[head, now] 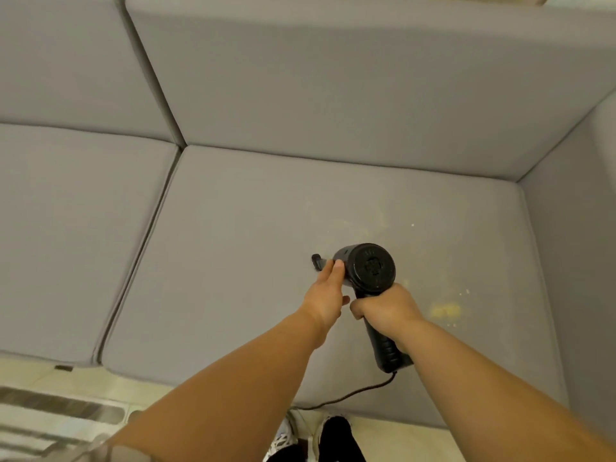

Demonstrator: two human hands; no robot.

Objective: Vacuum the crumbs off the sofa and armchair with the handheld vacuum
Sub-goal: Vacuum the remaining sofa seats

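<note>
While the right hand (383,306) grips the vacuum (370,271) handle, the left hand (328,295) rests straight-fingered against its left side, crumbs (445,310) just right.

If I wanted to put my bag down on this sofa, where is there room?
The left seat cushion is bare. So is the near-left part of the right cushion, beside the seam. Crowded: the right cushion's middle, with both hands on the vacuum, and crumbs toward the armrest.
</note>
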